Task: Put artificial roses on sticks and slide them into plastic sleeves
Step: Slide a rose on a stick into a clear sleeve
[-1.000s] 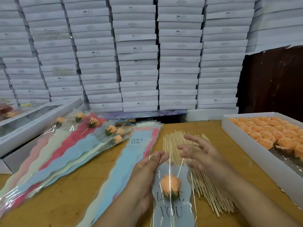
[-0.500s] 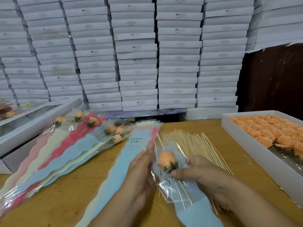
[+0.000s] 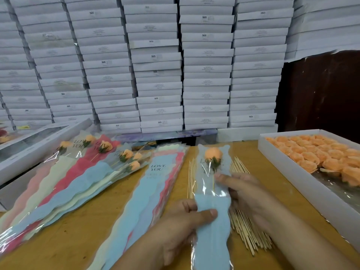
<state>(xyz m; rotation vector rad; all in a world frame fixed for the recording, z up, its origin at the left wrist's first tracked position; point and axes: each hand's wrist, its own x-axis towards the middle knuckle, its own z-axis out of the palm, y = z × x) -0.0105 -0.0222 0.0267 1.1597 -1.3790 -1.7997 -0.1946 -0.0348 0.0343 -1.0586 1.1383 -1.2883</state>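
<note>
We're gripping with our left hand (image 3: pixel 181 225) and right hand (image 3: pixel 245 193) a blue-and-clear plastic sleeve (image 3: pixel 213 215) holding one orange artificial rose (image 3: pixel 212 153), finished sleeved roses (image 3: pixel 105 151) lying upper left, loose orange roses (image 3: pixel 319 152) waiting at right.

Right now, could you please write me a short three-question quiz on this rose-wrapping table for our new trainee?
1. True or false: the orange artificial rose on its thin wooden stick is already inside the clear plastic sleeve with the pale blue panel.
2. Which hand pinches the sleeve's blue panel with its thumb on top? A) left hand B) right hand
3. Fill in: the loose orange rose heads wait in a white cardboard ____ on the right side of the wooden table.

Key: 1 true; 2 A; 3 box. The bundle of bare wooden sticks lies under the held sleeve.
</note>
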